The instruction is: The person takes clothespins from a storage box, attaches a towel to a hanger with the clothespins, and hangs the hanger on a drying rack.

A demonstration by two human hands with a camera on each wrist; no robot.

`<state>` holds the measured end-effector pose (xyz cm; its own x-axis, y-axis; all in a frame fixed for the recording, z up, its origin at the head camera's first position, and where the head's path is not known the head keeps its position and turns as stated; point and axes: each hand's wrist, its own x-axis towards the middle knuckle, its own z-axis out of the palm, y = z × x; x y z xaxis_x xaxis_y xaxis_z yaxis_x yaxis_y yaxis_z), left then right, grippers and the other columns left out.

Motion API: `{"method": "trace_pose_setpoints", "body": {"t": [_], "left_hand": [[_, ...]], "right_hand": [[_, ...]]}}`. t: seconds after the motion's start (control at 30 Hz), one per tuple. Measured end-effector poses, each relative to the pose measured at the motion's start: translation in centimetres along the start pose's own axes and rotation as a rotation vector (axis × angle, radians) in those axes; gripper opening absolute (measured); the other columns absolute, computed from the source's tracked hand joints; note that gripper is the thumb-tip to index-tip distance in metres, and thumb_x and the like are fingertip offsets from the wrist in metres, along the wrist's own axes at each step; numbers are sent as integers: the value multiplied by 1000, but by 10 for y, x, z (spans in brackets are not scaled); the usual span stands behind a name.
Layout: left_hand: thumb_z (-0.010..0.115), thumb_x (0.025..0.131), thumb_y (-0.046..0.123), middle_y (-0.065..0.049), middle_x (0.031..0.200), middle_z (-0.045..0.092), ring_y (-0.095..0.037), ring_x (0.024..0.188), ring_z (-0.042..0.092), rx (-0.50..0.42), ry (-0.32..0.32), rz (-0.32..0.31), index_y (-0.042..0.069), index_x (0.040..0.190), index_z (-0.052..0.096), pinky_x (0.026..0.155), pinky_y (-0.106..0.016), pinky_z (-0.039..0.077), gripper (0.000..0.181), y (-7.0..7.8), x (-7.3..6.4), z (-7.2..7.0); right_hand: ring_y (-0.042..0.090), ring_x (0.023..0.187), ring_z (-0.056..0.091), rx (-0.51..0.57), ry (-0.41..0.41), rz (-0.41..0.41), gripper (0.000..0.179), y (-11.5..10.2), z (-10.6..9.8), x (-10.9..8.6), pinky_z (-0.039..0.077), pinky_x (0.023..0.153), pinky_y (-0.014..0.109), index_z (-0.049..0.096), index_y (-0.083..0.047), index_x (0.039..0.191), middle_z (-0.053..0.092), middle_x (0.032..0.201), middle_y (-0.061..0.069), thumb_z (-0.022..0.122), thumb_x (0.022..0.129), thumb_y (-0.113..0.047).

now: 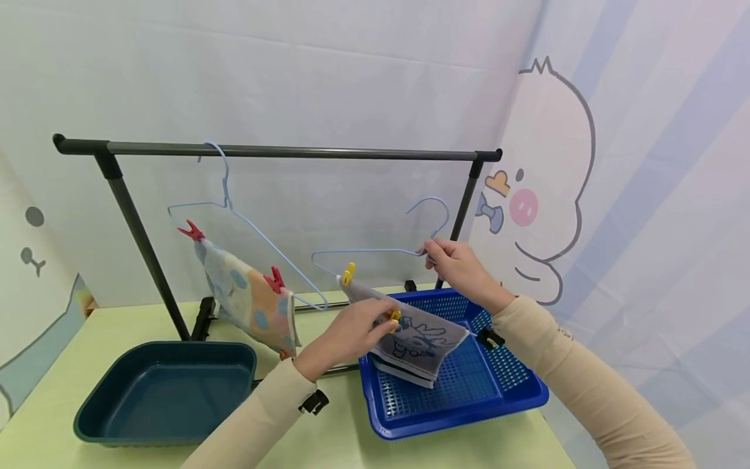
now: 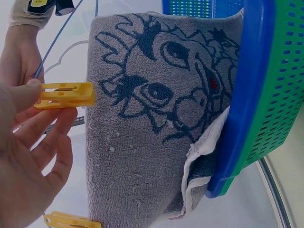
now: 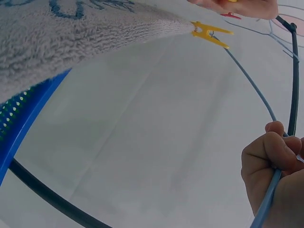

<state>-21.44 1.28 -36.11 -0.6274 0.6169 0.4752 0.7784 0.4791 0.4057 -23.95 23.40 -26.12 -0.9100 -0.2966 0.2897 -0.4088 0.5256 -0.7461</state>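
My right hand (image 1: pixel 463 270) grips a light blue wire hanger (image 3: pixel 267 202) just below its hook, off the rack. A grey towel (image 2: pixel 142 137) with a dark blue cartoon face hangs from the hanger's lower part, its bottom reaching over the blue basket (image 1: pixel 454 430). One yellow clothespin (image 1: pixel 348 274) clamps the towel's left corner. My left hand (image 1: pixel 351 329) pinches a second yellow clothespin (image 2: pixel 66 95) between thumb and fingers, at the towel's upper edge. How that clothespin bites on the hanger wire cannot be made out.
A black rack's bar (image 1: pixel 351 153) spans the back. On its left hangs another blue hanger (image 1: pixel 226 179) with a patterned towel (image 1: pixel 249 293) held by red clothespins (image 1: pixel 274 280). A dark green basin (image 1: pixel 170 397) stands front left. Green plastic mesh (image 2: pixel 282 95) shows against the blue basket.
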Motion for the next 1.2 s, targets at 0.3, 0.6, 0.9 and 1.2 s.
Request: {"method": "trace_pose_setpoints", "body": {"t": [0.3,0.6,0.9,1.2], "left_hand": [[58,96,23,6,97,66,-6,89,61,-70,27,-7,13,107,63,73,-28,50,16,4,7,3],[57,96,21,6,96,66,-6,90,62,-184,55,-17,13,103,63,75,-26,51,13,4,18,7],[56,97,20,4,95,67,-8,90,63,-245,39,-40,14,98,64,74,-23,51,9,8,27,7],[58,96,20,4,96,68,-8,86,61,-349,28,-53,15,97,65,70,-23,49,9,12,33,13]], "right_hand": [[17,54,41,52,-32,58,37,2,1,0,39,57,28,65,-6,105,57,79,9,40,102,-33],[18,55,42,72,-42,58,39,4,1,0,44,62,34,65,-6,106,57,81,11,41,102,-36],[20,58,44,88,-43,51,40,4,3,0,46,61,31,65,-5,106,56,80,11,41,102,-36],[20,55,42,114,-48,58,41,6,3,-1,45,59,31,65,-4,106,57,80,10,42,101,-37]]}}
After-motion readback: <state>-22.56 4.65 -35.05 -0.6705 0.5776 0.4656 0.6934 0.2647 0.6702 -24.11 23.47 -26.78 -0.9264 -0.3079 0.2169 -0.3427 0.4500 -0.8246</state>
